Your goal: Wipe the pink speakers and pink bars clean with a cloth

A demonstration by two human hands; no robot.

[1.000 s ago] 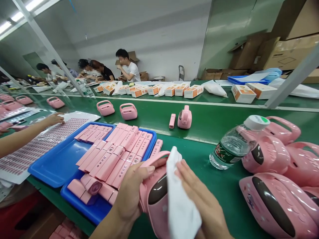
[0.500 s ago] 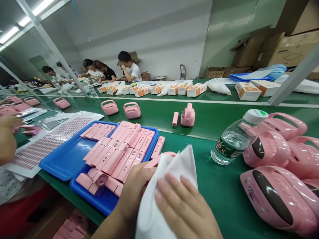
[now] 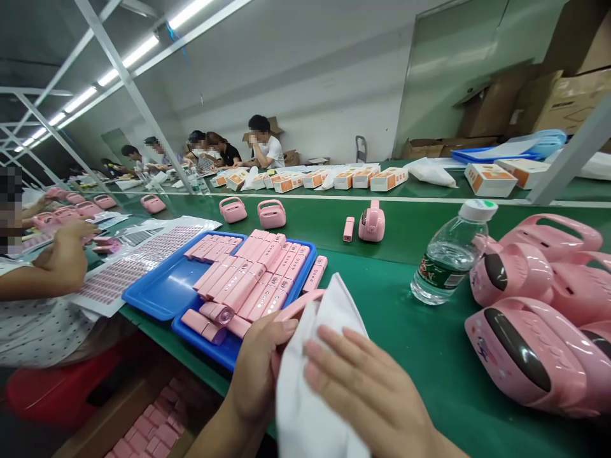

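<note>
My left hand point(image 3: 260, 362) is closed around the handle of a pink device point(image 3: 301, 306), mostly hidden behind a soft white pouch or cloth point(image 3: 305, 394). The white material drapes over the device's near side and rises to a point at the top. Against its surface lies my right hand point(image 3: 367, 388), fingers stretched out flat; its thumb is hidden. Just left of my left hand, a blue tray point(image 3: 233, 359) bears stacked pink stick-shaped pieces point(image 3: 252, 273). One more pink stick point(image 3: 315, 275) lies beside the tray.
A water bottle point(image 3: 442, 261) stands to the right, near several glossy pink handled devices point(image 3: 539, 356). Behind is a green belt with a small pink device point(image 3: 372, 222) and stick. Label sheets point(image 3: 143, 261) lie left, by a co-worker's arm point(image 3: 62, 267). White-orange boxes point(image 3: 389, 179) line the far side.
The view has swung left and up, showing more of the co-worker at left. My right hand has slid slightly over the white material; my left hand keeps its hold on the handle.
</note>
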